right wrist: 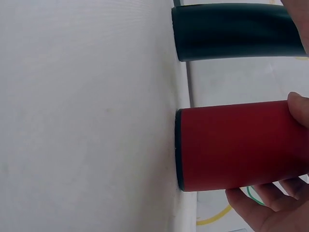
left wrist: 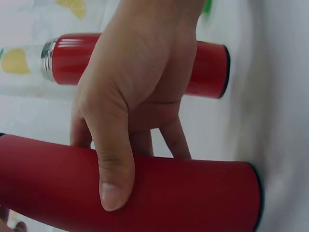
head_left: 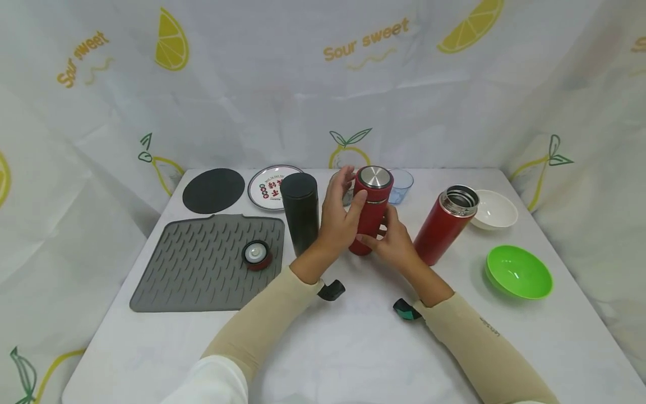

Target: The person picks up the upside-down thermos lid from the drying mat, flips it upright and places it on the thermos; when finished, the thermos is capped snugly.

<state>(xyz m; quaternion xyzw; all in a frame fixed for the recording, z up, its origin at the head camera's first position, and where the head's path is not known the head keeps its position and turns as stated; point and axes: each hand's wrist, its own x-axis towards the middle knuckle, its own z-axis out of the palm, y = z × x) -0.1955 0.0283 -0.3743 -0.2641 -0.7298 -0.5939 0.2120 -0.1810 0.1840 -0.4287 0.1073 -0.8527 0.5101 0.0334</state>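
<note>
My left hand [head_left: 338, 221] holds the upper part of a red vacuum flask [head_left: 370, 219], thumb across its front, fingers along its left side. The flask stands nearly upright with a steel-topped lid; whether its base touches the table is hard to tell. Lower down, my right hand [head_left: 396, 238] grips the same flask from the right. In the left wrist view, the right thumb [left wrist: 113, 179] lies over the red body. A second red flask [head_left: 444, 230], lidless with a bare steel neck, leans right of that hand. Left of my left hand is a black tumbler [head_left: 300, 207].
On the left, a grey drying mat [head_left: 202, 264] bears a small dark-red lid [head_left: 256, 255]. A black round mat [head_left: 213, 191] and a printed plate [head_left: 262, 191] lie behind. Clear glasses [head_left: 402, 185] stand behind the held flask. A white bowl [head_left: 497, 207] and green bowl [head_left: 520, 272] sit right.
</note>
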